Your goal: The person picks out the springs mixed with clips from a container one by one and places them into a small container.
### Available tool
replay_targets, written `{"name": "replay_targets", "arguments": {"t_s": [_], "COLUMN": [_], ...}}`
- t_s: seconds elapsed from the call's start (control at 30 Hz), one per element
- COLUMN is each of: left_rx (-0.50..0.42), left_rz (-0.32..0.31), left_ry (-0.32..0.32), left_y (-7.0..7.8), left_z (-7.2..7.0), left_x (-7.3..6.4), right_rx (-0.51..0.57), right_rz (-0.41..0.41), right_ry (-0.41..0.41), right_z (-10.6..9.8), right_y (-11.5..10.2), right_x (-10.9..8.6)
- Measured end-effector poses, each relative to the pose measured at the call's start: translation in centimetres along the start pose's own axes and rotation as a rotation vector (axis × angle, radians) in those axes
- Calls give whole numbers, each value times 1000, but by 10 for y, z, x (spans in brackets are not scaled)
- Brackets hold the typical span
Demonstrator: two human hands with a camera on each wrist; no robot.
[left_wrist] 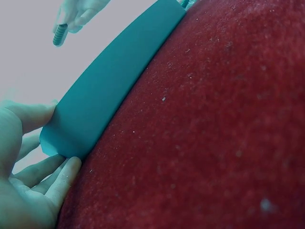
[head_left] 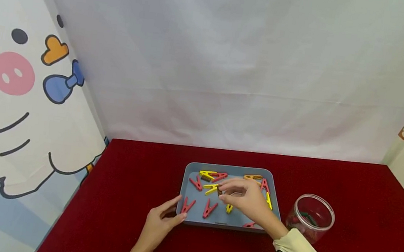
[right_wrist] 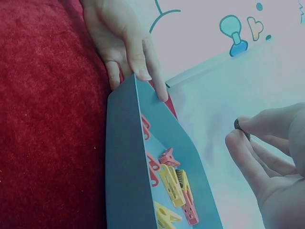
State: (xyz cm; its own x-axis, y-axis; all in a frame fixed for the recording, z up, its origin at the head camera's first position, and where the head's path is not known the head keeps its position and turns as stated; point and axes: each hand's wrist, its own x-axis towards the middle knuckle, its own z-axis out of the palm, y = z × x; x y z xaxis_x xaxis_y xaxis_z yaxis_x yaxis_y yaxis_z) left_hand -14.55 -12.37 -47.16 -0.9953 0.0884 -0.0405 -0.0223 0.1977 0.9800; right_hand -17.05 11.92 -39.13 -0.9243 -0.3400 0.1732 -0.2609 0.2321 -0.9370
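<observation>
Between thumb and fingers, my right hand (head_left: 245, 196) pinches a small dark coil spring (right_wrist: 242, 129) above the tray. The spring also shows in the left wrist view. My left hand (head_left: 157, 222) grips the front left corner of the grey-blue tray (head_left: 221, 215), its thumb at the rim. In the tray lie several spread clips: red clips (head_left: 209, 209), yellow clips (head_left: 211, 188) and an orange clip (head_left: 253, 176). Another dark spring (head_left: 205, 178) lies by a yellow clip near the back left. My right hand and forearm hide part of the tray's right side.
A clear round jar (head_left: 314, 235) stands right of the tray, near my right forearm, with a dark green coiled thing (head_left: 308, 218) inside. Dark red cloth (head_left: 372, 236) covers the table. A white curtain (head_left: 234, 61) hangs behind, and printed panels stand at both sides.
</observation>
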Motion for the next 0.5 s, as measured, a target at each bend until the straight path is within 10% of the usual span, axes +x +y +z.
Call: {"name": "replay_targets", "arguments": {"t_s": [0.5], "left_rx": [-21], "left_rz": [10], "left_ry": [-7], "left_y": [0], "left_z": [0], "left_x": [-1], "right_rx": [2], "right_rz": [-100], "right_ry": [38], "right_z": [-15], "right_y": [28], "right_x": [-10]}}
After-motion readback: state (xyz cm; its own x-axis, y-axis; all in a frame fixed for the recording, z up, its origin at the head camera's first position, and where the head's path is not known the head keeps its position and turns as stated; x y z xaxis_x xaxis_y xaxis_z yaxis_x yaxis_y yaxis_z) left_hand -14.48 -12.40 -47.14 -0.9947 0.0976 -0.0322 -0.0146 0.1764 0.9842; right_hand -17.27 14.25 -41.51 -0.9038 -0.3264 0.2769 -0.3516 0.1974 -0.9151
